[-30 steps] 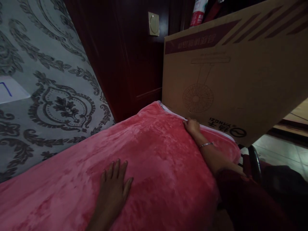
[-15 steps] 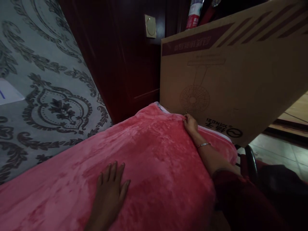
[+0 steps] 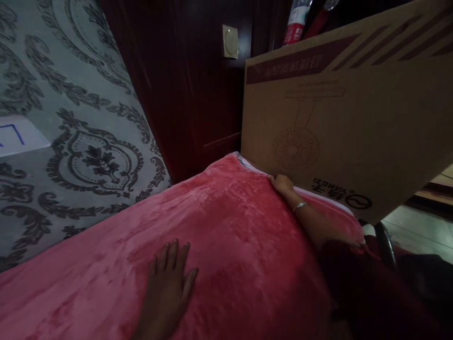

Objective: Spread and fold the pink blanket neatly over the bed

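Note:
A pink plush blanket [image 3: 226, 226] is spread across a bed-like surface whose base is hidden. My left hand [image 3: 166, 283] lies flat on the blanket, palm down, with its fingers apart. At the far edge, close to a cardboard box, my right hand [image 3: 282, 184] is curled over the blanket's border. Its fingertips are partly hidden there. A thin silver bracelet [image 3: 302, 205] circles my right wrist. Beneath the blanket's far edge, a strip of pale fabric [image 3: 249, 164] shows.
The large cardboard box [image 3: 354, 123], printed with a fan drawing, stands against the far edge. Behind it is a bottle with a red label [image 3: 296, 21]. A dark red wooden panel [image 3: 187, 85] and patterned wallpaper [image 3: 99, 160] border the left side. A curved dark bar [image 3: 385, 243] is at right.
The view has shifted slightly, so the scene sits further right. My right hand's fingers have lowered from a raised pinch onto the blanket's edge. My left hand stays flat.

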Available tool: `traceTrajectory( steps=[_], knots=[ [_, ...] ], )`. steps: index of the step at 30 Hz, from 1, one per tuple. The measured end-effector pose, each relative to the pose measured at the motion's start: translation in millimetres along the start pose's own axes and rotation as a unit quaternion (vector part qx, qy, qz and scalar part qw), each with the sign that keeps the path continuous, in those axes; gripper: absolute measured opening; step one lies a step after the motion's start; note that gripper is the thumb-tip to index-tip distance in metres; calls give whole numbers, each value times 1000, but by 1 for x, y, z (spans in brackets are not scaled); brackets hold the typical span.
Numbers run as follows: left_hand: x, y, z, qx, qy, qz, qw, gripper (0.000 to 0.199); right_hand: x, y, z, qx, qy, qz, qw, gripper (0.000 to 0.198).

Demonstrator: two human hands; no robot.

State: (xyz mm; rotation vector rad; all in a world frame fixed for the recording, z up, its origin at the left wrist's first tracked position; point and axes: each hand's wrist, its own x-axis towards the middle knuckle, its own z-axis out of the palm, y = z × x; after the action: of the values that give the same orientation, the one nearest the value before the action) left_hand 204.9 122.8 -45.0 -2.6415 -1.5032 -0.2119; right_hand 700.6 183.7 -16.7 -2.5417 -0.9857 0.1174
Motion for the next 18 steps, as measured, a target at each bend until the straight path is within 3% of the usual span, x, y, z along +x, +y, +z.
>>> traceTrajectory(
  steps=[8,11,18],
  knots=[
    [-7,-11,22,-3,50,14,999,59,61,-72,24,36,-40,10,998,52],
    [-10,-14,27,-3,54,25,998,60,71,-80,31,53,-40,9,998,49],
    [-15,-17,24,6,45,35,998,61,79,-79,48,63,28,-20,997,44]
  ],
)
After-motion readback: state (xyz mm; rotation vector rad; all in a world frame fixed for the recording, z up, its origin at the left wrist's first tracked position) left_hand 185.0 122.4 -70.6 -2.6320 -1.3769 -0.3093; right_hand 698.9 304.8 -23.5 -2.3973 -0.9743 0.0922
